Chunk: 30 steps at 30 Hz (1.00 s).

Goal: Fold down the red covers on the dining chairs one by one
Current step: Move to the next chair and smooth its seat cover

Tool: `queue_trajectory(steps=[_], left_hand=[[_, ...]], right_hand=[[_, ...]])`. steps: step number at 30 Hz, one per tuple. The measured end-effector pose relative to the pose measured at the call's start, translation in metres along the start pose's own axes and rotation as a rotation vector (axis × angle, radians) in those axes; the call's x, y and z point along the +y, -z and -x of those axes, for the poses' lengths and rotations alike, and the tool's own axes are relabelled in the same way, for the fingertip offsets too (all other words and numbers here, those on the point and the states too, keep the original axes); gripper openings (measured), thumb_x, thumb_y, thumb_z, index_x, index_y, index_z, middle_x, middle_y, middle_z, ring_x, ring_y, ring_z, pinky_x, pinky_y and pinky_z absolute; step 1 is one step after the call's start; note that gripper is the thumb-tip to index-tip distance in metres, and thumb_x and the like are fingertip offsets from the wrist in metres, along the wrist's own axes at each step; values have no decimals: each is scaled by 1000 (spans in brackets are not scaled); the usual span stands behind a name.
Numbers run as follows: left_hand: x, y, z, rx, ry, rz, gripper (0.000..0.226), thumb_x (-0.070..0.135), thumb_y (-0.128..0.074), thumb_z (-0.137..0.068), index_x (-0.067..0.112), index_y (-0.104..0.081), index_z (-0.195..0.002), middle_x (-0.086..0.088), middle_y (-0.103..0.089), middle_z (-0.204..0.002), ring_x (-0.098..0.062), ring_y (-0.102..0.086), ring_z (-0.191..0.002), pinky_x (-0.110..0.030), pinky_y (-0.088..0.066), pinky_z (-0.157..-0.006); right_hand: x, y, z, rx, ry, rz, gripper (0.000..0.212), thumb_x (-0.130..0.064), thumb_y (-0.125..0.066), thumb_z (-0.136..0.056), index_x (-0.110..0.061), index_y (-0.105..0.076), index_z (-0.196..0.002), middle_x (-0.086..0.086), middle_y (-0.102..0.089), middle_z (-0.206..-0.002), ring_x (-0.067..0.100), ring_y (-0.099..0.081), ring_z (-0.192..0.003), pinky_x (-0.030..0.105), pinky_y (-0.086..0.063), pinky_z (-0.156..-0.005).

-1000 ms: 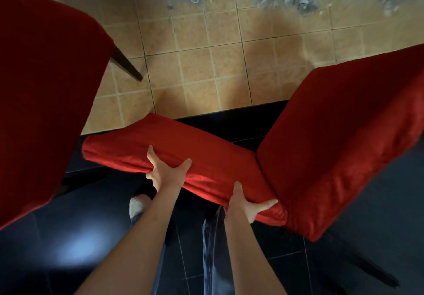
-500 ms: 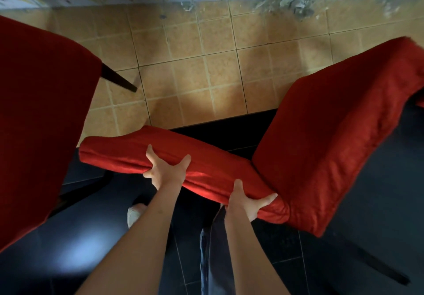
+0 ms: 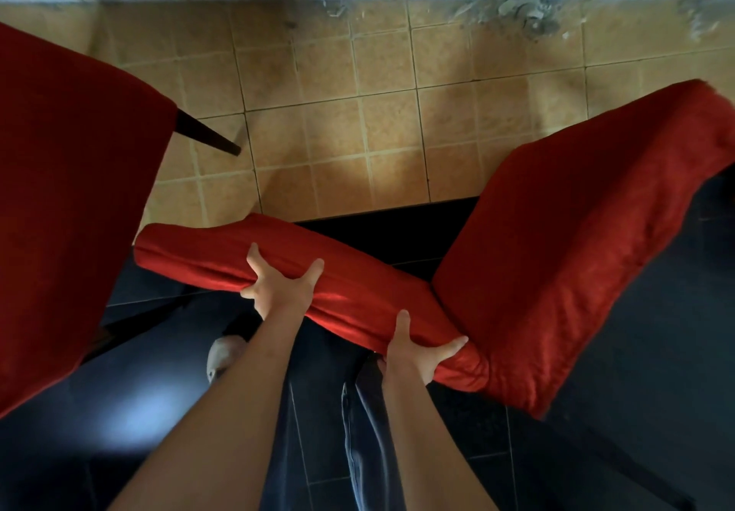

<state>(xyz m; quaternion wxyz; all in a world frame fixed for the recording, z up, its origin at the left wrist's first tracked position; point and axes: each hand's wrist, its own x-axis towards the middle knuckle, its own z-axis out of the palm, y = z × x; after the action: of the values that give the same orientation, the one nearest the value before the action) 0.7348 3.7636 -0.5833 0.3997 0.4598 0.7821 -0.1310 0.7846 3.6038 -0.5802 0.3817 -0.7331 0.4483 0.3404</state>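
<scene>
Hands [image 3: 278,288] on diagonally lying red cover [image 3: 358,295]

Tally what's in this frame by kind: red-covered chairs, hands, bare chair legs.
Red-covered chairs: 2, the left chair and the middle chair
Hands: 2, the left hand and the right hand, both gripping the middle chair's backrest
Bare chair legs: 1, the dark leg
Total: 5

Red cover [image 3: 330,284] on the chair back now looks narrower w/ a more rolled near edge vs 1 s ago. Both hands, left [image 3: 280,286] & right [image 3: 413,351], grip further under it, thumbs on top. Seat [image 3: 576,248] tilted more.
</scene>
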Motion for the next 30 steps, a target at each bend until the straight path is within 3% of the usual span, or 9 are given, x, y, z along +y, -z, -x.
queue_trajectory(steps=[5, 11, 14, 16, 18, 20, 22, 26, 30], left_hand=[[2, 1, 2, -6, 17, -44, 108, 54, -78, -70, 39, -5, -148, -34, -31, -132, -23, -39, -54, -28, -30, -45], [-2, 9, 2, -91, -11, -22, 97, 61, -68, -76, 43, -3, -147, -34, -26, -134, -35, -57, -75, -36, -47, -58], [-12, 26, -2, -194, -87, -60, 88, 61, -61, -82, 48, -3, -147, -30, -33, -135, -26, -51, -68, -33, -44, -63], [-23, 45, -8, -310, -205, -118, 90, 60, -62, -81, 48, -3, -148, -17, -41, -142, -31, -59, -97, -33, -44, -80], [-34, 70, -17, -366, -392, -337, 94, 62, -64, -78, 45, -5, -148, 0, -53, -136, -27, -58, -114, -35, -46, -89], [-39, 102, -37, -259, -610, -639, 92, 65, -65, -75, 41, -15, -148, 4, -66, -110, -24, -64, -101, -36, -51, -82], [-37, 125, -59, -151, -793, -820, 86, 65, -66, -74, 37, -28, -146, 3, -67, -100, -22, -63, -96, -32, -50, -73], [-29, 142, -94, 6, -1064, -938, 75, 65, -70, -69, 30, -54, -133, -1, -60, -107, -22, -53, -102, -35, -42, -84], [-21, 148, -116, 1, -1113, -882, 78, 68, -74, -59, 32, -60, -126, -2, -52, -123, -23, -44, -116, -40, -30, -101]], right_hand=[[-10, 5, 11, -10, -63, 125, 103, -46, -70, -84, -53, 12, -146, 22, -51, -125, 33, -67, -80, 32, -51, -53], [-9, 18, 18, -56, 38, 365, 95, -37, -73, -85, -48, -5, -150, 6, -54, -84, 20, -65, -53, 27, -49, -41], [-10, 18, 26, -74, 167, 608, 88, -39, -75, -83, -38, -20, -152, 16, -67, -102, 25, -68, -61, 33, -56, -53], [-14, 10, 34, -79, 327, 870, 83, -46, -74, -81, -31, -32, -150, 11, -62, -126, 31, -67, -97, 33, -54, -76], [-23, -2, 43, -58, 435, 1069, 78, -50, -75, -78, -32, -41, -146, 4, -61, -132, 28, -59, -117, 31, -45, -83], [-28, -26, 56, -74, 517, 1213, 75, -52, -77, -75, -35, -46, -142, 3, -59, -132, 26, -55, -120, 33, -45, -88], [-31, -50, 66, -133, 604, 1311, 74, -51, -78, -73, -36, -48, -140, 4, -51, -130, 26, -51, -122, 34, -44, -92], [-32, -92, 80, -231, 787, 1450, 77, -51, -80, -70, -37, -49, -139, 4, -43, -128, 25, -40, -124, 36, -40, -98], [-26, -119, 84, -338, 821, 1497, 88, -51, -83, -65, -35, -44, -143, 1, -45, -135, 24, -41, -128, 39, -36, -103]])
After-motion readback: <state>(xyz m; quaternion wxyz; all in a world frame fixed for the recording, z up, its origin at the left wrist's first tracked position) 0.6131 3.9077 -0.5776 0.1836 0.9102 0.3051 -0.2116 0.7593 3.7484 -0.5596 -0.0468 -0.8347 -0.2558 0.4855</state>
